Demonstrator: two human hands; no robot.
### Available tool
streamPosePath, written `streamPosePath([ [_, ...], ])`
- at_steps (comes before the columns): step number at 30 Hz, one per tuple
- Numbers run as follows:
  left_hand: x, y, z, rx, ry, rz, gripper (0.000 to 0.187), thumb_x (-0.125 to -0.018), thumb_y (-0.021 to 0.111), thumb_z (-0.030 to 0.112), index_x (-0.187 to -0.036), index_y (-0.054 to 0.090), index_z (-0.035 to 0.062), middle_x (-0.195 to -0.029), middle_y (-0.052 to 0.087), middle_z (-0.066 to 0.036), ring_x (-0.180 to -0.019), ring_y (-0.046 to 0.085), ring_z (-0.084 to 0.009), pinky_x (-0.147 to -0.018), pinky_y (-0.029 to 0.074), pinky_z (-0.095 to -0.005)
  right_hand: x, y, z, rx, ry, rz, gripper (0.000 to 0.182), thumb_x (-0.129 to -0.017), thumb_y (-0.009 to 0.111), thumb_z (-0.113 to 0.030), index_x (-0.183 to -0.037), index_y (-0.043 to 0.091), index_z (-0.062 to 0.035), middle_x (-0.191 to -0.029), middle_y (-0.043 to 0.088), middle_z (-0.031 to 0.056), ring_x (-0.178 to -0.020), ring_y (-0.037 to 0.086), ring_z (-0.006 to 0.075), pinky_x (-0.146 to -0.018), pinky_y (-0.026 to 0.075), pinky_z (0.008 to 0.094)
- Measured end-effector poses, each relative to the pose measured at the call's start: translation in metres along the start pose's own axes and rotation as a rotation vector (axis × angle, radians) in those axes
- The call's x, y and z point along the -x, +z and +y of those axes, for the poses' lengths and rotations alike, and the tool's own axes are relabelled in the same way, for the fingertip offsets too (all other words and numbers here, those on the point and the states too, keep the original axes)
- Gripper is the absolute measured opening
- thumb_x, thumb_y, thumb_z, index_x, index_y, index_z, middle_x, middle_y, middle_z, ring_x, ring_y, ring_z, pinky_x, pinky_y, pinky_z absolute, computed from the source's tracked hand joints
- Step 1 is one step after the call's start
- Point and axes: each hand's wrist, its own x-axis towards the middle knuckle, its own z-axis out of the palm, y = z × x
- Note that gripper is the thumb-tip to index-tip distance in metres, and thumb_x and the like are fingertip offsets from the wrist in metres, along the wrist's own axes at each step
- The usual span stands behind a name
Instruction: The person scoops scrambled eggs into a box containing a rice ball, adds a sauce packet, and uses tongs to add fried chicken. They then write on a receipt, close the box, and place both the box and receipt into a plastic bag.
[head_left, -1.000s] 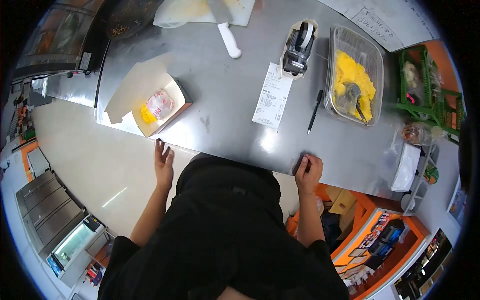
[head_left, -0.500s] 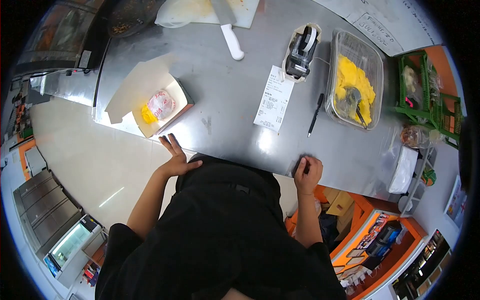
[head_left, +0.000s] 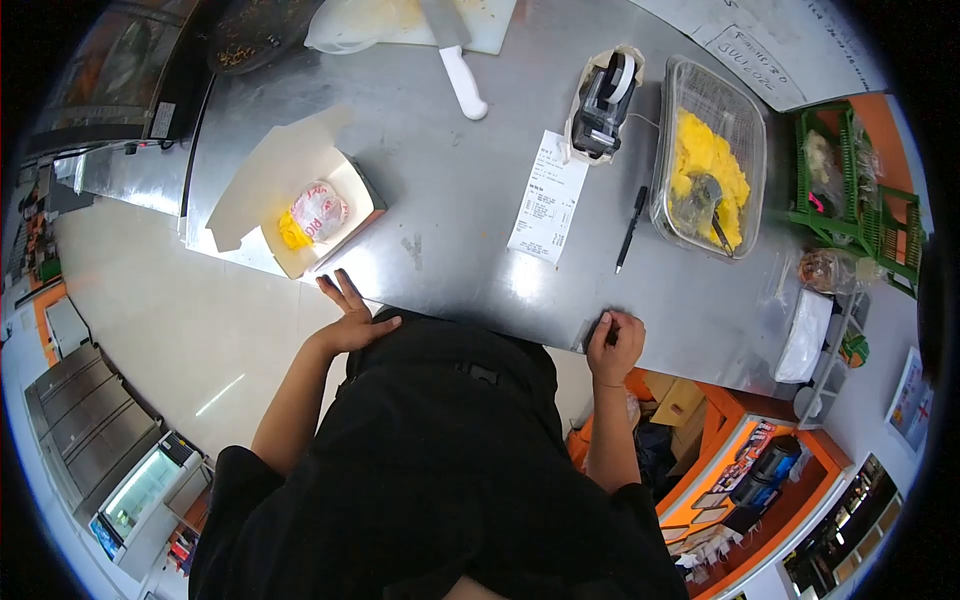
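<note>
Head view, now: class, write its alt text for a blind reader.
Left hand and right hand at the edge of a metal counter with an open box, a receipt, pen, knife and yellow food.

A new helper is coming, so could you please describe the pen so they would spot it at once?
On the steel counter, find the clear tub of yellow food toward the right. The pen lies just left of it, between the tub and the white receipt. It is slim and black, unlike the wide, pale paper beside it.
</note>
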Motion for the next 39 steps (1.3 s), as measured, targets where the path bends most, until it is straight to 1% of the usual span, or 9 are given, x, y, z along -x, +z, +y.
streamPosePath([
  [8,-0.009,0.012,-0.030,0.137,0.171,0.109,0.144,-0.076,0.069,0.068,-0.136,-0.033,-0.0141,-0.136,-0.048,-0.037,-0.123,-0.051,-0.0443,-0.114,-0.016,-0.0512,-0.010,-0.013,0.002,-0.089,-0.060,-0.023,0.005,-0.087,0.065,-0.007,-0.088,0.061,-0.0047,-0.085,0.062,0.0142,-0.078,0.059,0.0318,-0.073,0.047,0.0398],
  [11,0.004,-0.009,-0.022,0.266,0.190,-0.048,0.139,-0.083,0.065,0.063,-0.127,-0.047,-0.0076,-0.129,-0.055,-0.034,-0.145,-0.011,-0.0453,-0.119,0.020,-0.0414,-0.035,-0.051,0.014,-0.151,0.124,0.072,0.007,-0.089,0.065,-0.006,-0.092,0.061,-0.0024,-0.086,0.062,0.0133,-0.072,0.060,0.0263,-0.066,0.048,0.0338],
  [18,0.011,-0.013,0.016,-0.039,-0.136,0.015,0.143,-0.080,0.069,0.063,-0.128,-0.042,-0.0137,-0.134,-0.049,-0.038,-0.137,-0.032,-0.0475,-0.120,0.000,-0.0461,-0.176,-0.205,0.142,0.114,0.227,0.371,0.017,-0.091,0.065,-0.008,-0.105,0.061,-0.0001,-0.090,0.062,0.0107,-0.073,0.057,0.0176,-0.069,0.048,0.0293],
  [19,-0.001,0.001,0.004,0.061,-0.128,0.092,0.143,-0.080,0.072,0.058,-0.128,-0.042,-0.0140,-0.134,-0.049,-0.037,-0.135,-0.036,-0.0469,-0.119,-0.006,-0.0453,-0.205,-0.223,0.167,0.064,0.240,0.419,0.019,-0.091,0.065,-0.010,-0.107,0.061,0.0004,-0.092,0.063,0.0101,-0.075,0.058,0.0161,-0.071,0.048,0.0290],
  [21,0.004,0.030,0.023,0.403,0.052,0.476,0.136,-0.083,0.075,0.045,-0.137,-0.041,-0.0007,-0.143,-0.047,-0.025,-0.146,-0.004,-0.0457,-0.119,0.012,-0.0467,-0.271,-0.248,0.222,-0.150,0.090,0.546,0.024,-0.093,0.065,-0.016,-0.110,0.062,0.0011,-0.098,0.065,0.0082,-0.082,0.059,0.0140,-0.074,0.049,0.0290],
  [26,0.029,0.094,0.087,1.358,0.155,0.650,0.086,-0.097,0.053,0.046,-0.157,-0.004,0.0232,-0.163,-0.005,-0.017,-0.148,0.014,-0.0370,-0.113,0.021,-0.0595,-0.425,-0.282,0.322,-0.786,0.577,0.333,0.025,-0.088,0.068,-0.013,-0.108,0.064,0.0014,-0.107,0.064,0.0080,-0.085,0.059,0.0181,-0.072,0.051,0.0314],
  [30,0.058,0.132,0.167,1.060,0.214,0.632,0.081,-0.097,0.059,0.031,-0.157,0.008,0.0176,-0.162,-0.005,-0.019,-0.145,0.023,-0.0412,-0.112,0.031,-0.0482,-0.489,-0.264,0.371,-0.836,0.710,0.261,0.028,-0.085,0.070,-0.015,-0.106,0.065,0.0029,-0.107,0.065,0.0106,-0.077,0.057,0.0224,-0.069,0.050,0.0359],
  [36,0.060,0.151,0.189,0.930,0.167,0.660,0.082,-0.097,0.058,0.032,-0.157,0.006,0.0125,-0.162,-0.014,-0.018,-0.142,0.029,-0.0413,-0.110,0.032,-0.0504,-0.491,-0.249,0.387,-0.368,0.716,0.237,0.043,-0.077,0.078,-0.023,-0.108,0.069,0.0056,-0.113,0.068,0.0228,-0.105,0.065,0.0343,-0.089,0.050,0.0404],
  [39,0.050,0.151,0.210,0.839,0.249,0.857,0.081,-0.094,0.065,0.019,-0.153,0.012,-0.0027,-0.155,0.026,-0.015,-0.134,0.040,-0.0322,-0.104,0.042,-0.0401,-0.483,-0.261,0.369,-0.536,0.650,0.362,0.030,-0.079,0.077,-0.021,-0.096,0.072,0.0029,-0.106,0.068,0.0194,-0.096,0.066,0.0330,-0.085,0.050,0.0413],
])
